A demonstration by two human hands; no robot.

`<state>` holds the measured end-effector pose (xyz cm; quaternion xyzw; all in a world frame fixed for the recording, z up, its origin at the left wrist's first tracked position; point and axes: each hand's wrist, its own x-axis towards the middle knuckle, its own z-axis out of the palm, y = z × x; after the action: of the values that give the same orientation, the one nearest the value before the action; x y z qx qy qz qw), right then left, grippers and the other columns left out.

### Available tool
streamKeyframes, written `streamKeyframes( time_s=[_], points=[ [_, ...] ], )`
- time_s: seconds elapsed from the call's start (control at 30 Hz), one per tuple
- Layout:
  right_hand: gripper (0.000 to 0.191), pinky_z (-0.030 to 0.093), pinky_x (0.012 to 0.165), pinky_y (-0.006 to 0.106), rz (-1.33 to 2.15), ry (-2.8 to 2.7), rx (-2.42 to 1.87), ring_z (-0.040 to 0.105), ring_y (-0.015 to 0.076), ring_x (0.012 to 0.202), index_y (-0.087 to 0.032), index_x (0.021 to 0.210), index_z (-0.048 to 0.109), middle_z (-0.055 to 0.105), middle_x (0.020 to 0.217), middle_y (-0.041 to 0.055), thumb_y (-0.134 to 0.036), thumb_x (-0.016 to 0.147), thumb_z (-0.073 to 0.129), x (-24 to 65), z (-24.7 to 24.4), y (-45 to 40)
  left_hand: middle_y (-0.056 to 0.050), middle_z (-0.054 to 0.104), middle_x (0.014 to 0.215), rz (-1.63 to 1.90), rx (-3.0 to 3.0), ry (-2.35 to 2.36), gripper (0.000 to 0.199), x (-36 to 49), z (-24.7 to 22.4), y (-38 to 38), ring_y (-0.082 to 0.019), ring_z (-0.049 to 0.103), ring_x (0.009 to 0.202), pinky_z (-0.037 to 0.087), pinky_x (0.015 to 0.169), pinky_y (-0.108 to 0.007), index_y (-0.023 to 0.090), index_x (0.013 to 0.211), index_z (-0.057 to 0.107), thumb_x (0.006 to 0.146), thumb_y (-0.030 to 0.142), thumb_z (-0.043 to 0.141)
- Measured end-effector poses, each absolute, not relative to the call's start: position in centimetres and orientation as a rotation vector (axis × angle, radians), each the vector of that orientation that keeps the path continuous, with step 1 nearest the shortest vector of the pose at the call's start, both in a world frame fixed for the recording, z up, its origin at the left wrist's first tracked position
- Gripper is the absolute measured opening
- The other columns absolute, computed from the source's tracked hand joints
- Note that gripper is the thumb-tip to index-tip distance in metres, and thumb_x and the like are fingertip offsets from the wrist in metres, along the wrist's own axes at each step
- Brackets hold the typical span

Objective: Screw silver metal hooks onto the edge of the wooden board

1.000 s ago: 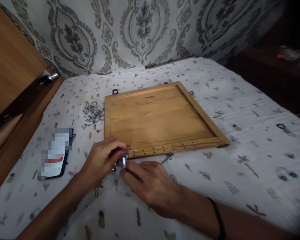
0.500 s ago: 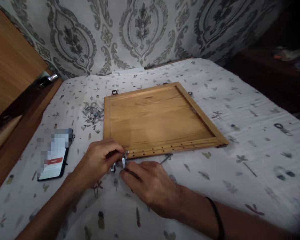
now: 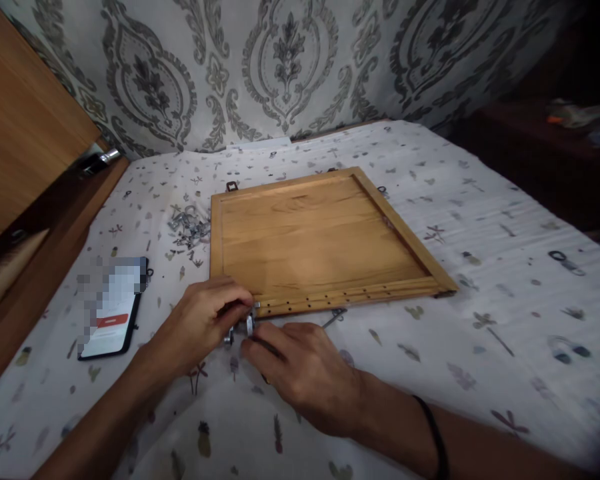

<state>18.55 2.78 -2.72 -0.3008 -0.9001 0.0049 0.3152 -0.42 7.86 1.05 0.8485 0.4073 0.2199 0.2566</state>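
Note:
A framed wooden panel (image 3: 300, 233) lies flat, with a double row of small dark holes along its near edge. At its near left corner my left hand (image 3: 205, 323) pinches a small silver metal fitting (image 3: 250, 325). My right hand (image 3: 305, 373) is closed just to the right and below, its thumb and forefinger gripping the curved lower part of the same fitting. Something dark shows between the right-hand fingers, too hidden to name. Another shiny metal bit (image 3: 229, 337) shows under the left fingertips.
A heap of small metal hardware (image 3: 190, 227) lies left of the panel. Nearer me rests a phone (image 3: 113, 313) with a lit screen. Dark metal loops (image 3: 231, 187) stick out at the panel's far edge. A patterned cloth (image 3: 480, 373) covers the surface; a wooden cabinet (image 3: 35, 100) stands left.
The view has shifted very slightly. Both hands keep their places at the panel's near left corner, and the metal fitting has barely moved.

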Motion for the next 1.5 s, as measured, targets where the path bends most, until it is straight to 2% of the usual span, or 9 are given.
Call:
streamKeyframes(
  time_s=[0.13,0.47,0.97,1.2,1.27,1.4,1.5],
  points=[
    [0.026,0.037,0.049,0.031,0.016,-2.365,-0.783,0.051,0.0157,0.053,-0.016,0.081,0.061,0.063,0.074,0.003,-0.007,0.096,0.041,18.5,-2.7,2.8,0.001,0.071,0.082,0.599,2.269,1.076,0.014,-0.5,0.8,7.8,-0.011,0.065,0.074,0.047,0.066,-0.021,0.02,0.084,0.068,0.092,0.014,0.058],
    [0.023,0.037,0.049,0.031,0.024,-2.373,-0.787,0.051,0.0157,0.054,-0.016,0.082,0.06,0.062,0.074,0.0025,-0.007,0.095,0.044,18.6,-2.6,2.7,0.005,0.068,0.076,0.604,2.259,1.134,0.013,-0.2,1.0,7.8,-0.009,0.063,0.07,0.044,0.064,-0.019,0.02,0.079,0.065,0.087,0.01,0.063],
    [0.022,0.04,0.049,0.033,0.04,-2.39,-0.789,0.052,0.0169,0.055,-0.015,0.089,0.063,0.063,0.076,0.0034,-0.007,0.095,0.044,18.5,-2.6,2.7,0.002,0.069,0.078,0.6,2.209,1.178,0.01,-0.5,1.5,7.6,-0.012,0.063,0.07,0.045,0.062,-0.023,0.021,0.082,0.066,0.089,0.018,0.059],
    [0.018,0.043,0.052,0.033,0.083,-2.458,-0.803,0.053,0.0167,0.059,-0.014,0.096,0.064,0.066,0.081,0.004,-0.007,0.094,0.048,18.7,-2.4,2.6,0.001,0.071,0.082,0.957,2.059,1.618,0.012,-4.1,2.5,8.5,-0.015,0.064,0.076,0.051,0.072,-0.027,0.022,0.086,0.068,0.086,0.031,0.06],
    [0.018,0.044,0.053,0.033,0.106,-2.485,-0.808,0.055,0.0169,0.061,-0.014,0.099,0.063,0.067,0.084,0.0048,-0.005,0.092,0.049,18.8,-2.5,2.6,0.002,0.07,0.078,1.013,2.002,1.795,0.014,-5.5,2.3,8.9,-0.015,0.063,0.07,0.05,0.067,-0.027,0.023,0.086,0.067,0.085,0.035,0.06],
    [0.024,0.046,0.055,0.031,0.133,-2.468,-0.799,0.058,0.0163,0.063,-0.013,0.103,0.063,0.069,0.088,0.0067,-0.001,0.089,0.047,18.8,-3.0,2.6,0.001,0.07,0.077,0.868,2.064,1.942,0.016,-7.1,1.5,9.4,-0.016,0.062,0.068,0.048,0.067,-0.028,0.023,0.088,0.067,0.087,0.031,0.053],
    [0.028,0.048,0.056,0.031,0.141,-2.436,-0.791,0.059,0.0169,0.064,-0.013,0.103,0.063,0.069,0.088,0.0068,0.001,0.087,0.045,18.9,-3.3,2.7,-0.001,0.071,0.084,0.776,2.159,1.966,0.02,-7.3,1.0,9.5,-0.018,0.063,0.075,0.047,0.07,-0.03,0.023,0.092,0.066,0.091,0.026,0.046]
  ],
)
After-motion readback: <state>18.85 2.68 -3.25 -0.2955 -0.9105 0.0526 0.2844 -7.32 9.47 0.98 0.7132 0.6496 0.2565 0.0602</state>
